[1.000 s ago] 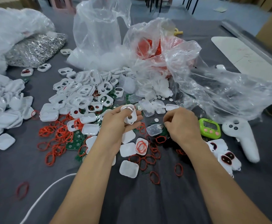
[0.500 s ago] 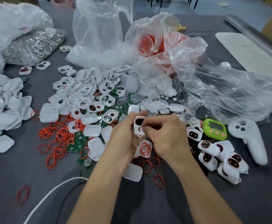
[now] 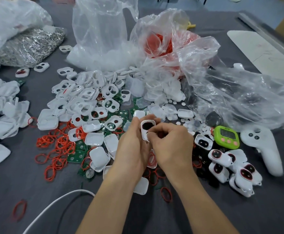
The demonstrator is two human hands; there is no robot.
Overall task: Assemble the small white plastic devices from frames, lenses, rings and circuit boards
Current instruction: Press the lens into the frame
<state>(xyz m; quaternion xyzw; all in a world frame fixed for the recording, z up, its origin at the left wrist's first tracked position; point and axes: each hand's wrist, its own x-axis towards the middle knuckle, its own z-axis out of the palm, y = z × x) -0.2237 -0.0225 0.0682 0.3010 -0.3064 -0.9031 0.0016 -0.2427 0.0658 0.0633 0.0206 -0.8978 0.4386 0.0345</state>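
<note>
Grey table [image 3: 36, 208] carries crumpled clear plastic bags [image 3: 239, 92] at the rear. A loose pile of white frames [image 3: 87, 98] lies centre-left, with red rings [image 3: 58, 146] scattered just in front. Assembled devices [image 3: 235, 168] are grouped at the right. Left hand [image 3: 131, 149]: fingers curled round a white frame [image 3: 147, 126], holding it upright above the table's centre. Right hand [image 3: 171, 146]: thumb and forefinger curled, pinching the frame's lower end; anything under the fingertips is hidden
</note>
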